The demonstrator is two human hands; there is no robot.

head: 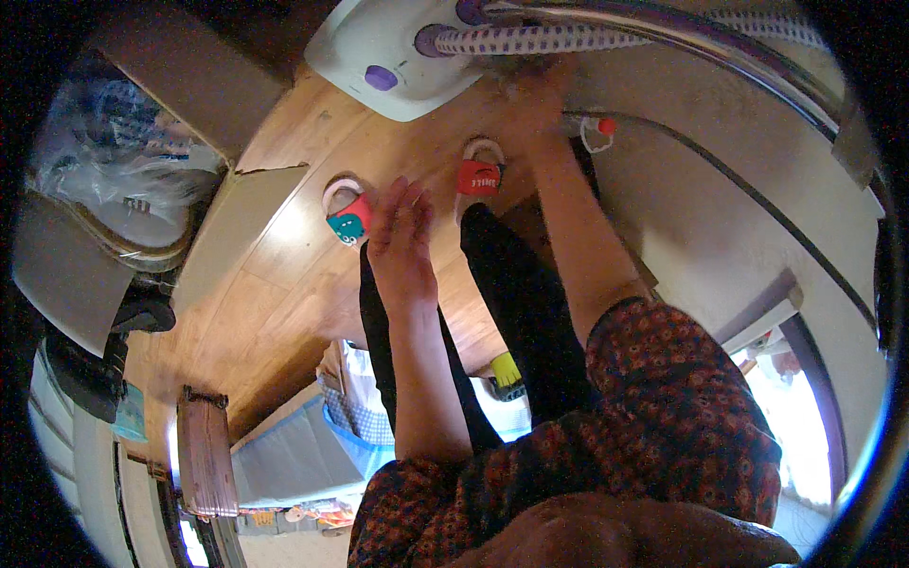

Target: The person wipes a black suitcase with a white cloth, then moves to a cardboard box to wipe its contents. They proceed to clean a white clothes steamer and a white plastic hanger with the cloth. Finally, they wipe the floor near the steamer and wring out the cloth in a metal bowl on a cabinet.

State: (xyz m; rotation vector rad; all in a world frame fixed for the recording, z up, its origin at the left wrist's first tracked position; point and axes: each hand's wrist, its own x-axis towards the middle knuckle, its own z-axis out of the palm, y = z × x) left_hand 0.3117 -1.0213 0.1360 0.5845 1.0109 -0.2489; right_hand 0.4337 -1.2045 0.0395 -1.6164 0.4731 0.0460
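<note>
My left hand (403,238) hangs above the wood-look floor with its fingers extended and nothing in it. It is nearest to a red slipper (349,219) with a green cartoon face. My right hand (536,96) reaches forward, blurred, beside the white base of what looks like a garment steamer (398,53). Whether its fingers hold anything cannot be made out. A purple button (381,78) sits on the base. From it run a patterned hose (540,40) and metal poles (767,82). By my right wrist is a small white loop with a red end (600,133).
At left stands an open cardboard box (213,234) with clear plastic wrapping (121,149) inside. A dark cable (738,174) runs along the pale surface at right. My other slipper (481,177) is on the floor (263,284). Bags (355,397) stand behind my legs.
</note>
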